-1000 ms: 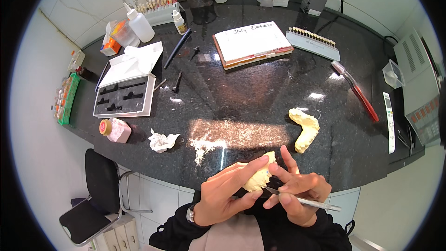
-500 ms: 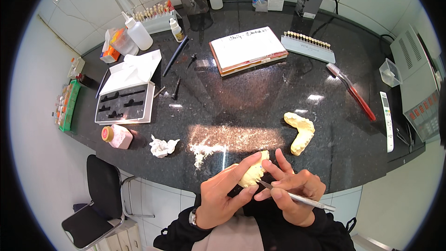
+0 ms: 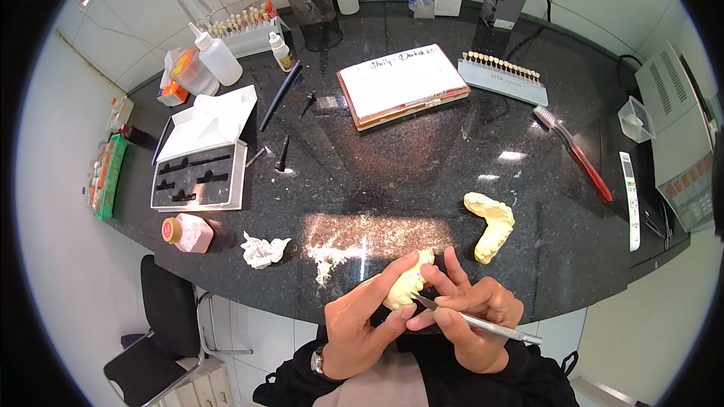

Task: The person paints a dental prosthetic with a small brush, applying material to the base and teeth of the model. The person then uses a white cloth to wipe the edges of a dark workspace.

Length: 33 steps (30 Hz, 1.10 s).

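A yellow plaster model (image 3: pixel 403 292) at the lower centre of the frame, gripped by the left hand (image 3: pixel 357 325).
Its long axis slants from lower left to upper right, with the left hand wrapped round its left side, fingers curled. The right hand (image 3: pixel 477 322) pinches a knife (image 3: pixel 494 327) like a pen, its point toward the model's lower right edge; I cannot tell if they touch. 1 curved yellow piece (image 3: pixel 494 227) lies on the bench (image 3: pixel 566 234), right of centre.

Rough, matt, plaster-like held yellow cast (image 3: pixel 405 289); smooth metallic knife (image 3: pixel 496 327); glossy, stone-like black countertop (image 3: pixel 400 181).
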Motion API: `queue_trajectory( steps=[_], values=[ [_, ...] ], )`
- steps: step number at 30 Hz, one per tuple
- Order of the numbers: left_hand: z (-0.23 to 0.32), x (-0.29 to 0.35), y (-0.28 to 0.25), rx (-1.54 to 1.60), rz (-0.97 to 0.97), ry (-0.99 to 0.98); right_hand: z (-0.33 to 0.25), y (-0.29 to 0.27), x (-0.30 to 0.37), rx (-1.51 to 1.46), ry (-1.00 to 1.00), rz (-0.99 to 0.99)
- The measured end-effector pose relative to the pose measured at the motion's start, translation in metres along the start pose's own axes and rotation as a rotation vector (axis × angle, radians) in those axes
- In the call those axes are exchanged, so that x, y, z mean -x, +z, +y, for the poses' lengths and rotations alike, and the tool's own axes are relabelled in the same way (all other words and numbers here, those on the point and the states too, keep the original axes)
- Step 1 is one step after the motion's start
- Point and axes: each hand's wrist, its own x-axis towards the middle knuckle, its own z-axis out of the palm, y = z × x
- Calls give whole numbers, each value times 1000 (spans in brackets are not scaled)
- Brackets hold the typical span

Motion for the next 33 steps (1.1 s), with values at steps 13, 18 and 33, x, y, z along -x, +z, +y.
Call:
queue_trajectory(
  steps=[13, 18, 33],
  values=[
    [2, 0, -2, 12, 14, -2, 4, 4, -1, -6, 36, 5],
    [-2, -1, 1, 51, 49, 41, 2, 9, -4, -39, 100, 69],
    [-3, 1, -2, 36, 57, 51, 7, 8, -4, 2, -51, -14]
  ],
)
